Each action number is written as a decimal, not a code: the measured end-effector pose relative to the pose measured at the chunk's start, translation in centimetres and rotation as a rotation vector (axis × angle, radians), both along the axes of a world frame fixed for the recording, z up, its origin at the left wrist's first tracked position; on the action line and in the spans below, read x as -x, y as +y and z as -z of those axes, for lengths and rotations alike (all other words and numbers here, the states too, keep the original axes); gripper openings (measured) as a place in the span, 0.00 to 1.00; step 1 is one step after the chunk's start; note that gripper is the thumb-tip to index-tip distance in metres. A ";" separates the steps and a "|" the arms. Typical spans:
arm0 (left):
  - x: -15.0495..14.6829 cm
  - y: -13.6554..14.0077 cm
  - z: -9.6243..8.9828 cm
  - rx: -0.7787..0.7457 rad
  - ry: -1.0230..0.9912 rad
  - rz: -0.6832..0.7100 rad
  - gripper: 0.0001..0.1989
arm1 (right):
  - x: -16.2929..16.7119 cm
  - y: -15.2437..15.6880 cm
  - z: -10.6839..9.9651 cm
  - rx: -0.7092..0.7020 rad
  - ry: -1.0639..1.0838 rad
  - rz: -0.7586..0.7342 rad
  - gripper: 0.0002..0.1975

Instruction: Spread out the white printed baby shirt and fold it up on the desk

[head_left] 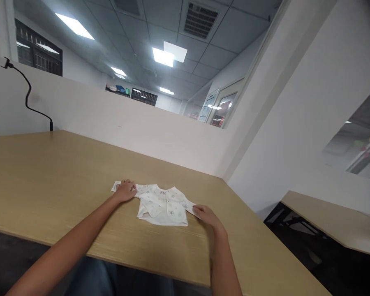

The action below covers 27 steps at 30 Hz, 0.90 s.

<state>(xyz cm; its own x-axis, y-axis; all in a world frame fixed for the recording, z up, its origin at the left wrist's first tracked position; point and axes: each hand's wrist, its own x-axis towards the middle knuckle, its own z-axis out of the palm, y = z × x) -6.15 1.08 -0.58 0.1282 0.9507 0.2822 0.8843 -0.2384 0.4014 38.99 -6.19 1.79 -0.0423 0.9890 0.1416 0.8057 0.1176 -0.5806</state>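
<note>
Small white cloth baby jacket w/ tiny printed motifs (165, 207) lies flat near the front of the light-brown wood-look table (74, 176), approx. mid-width b/w the person's forearms. Long axis = cuff to cuff, L–R across the table, R end slanting a bit nearer the person, roughly parallel to the table's long edges. Neckline points away, twd the plain white partition (135, 129); hem faces the person. Sleeves stretched out to either side.

L hand (126, 190) lies over the L-side sleeve, fingers bent, cuff poking out beyond; can't tell if gripping or just pressing. R hand (207, 216) has fingertips on the R-side cuff; pinch or light touch, can't tell. Black bendy gooseneck holder (28, 92) stands at far L, well apart.
</note>
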 end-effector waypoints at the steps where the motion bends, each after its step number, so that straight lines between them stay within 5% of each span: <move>1: -0.1 -0.1 -0.1 0.021 -0.001 -0.033 0.19 | 0.4 0.3 0.4 0.010 -0.014 -0.030 0.22; 8: 0.6 0.9 0.0 0.093 0.117 0.004 0.28 | 1.3 2.3 3.0 -0.033 -0.178 0.259 0.25; 16: 2.1 2.9 1.5 0.140 0.121 0.060 0.31 | 2.1 4.3 4.4 -0.020 -0.310 0.348 0.27; 23: 3.0 3.8 2.1 -0.088 -0.237 0.103 0.27 | 2.1 4.0 3.7 -0.294 0.097 0.282 0.28; 27: 2.6 2.5 0.9 -0.122 -0.364 0.148 0.23 | 3.6 2.9 2.8 -0.382 0.276 0.268 0.28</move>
<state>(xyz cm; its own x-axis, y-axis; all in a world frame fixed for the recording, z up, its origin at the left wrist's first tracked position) -8.72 3.61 -1.48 0.1318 0.8865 0.4435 0.6425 -0.4171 0.6428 35.43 -3.30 -1.03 0.2935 0.8363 0.4631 0.6603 0.1730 -0.7308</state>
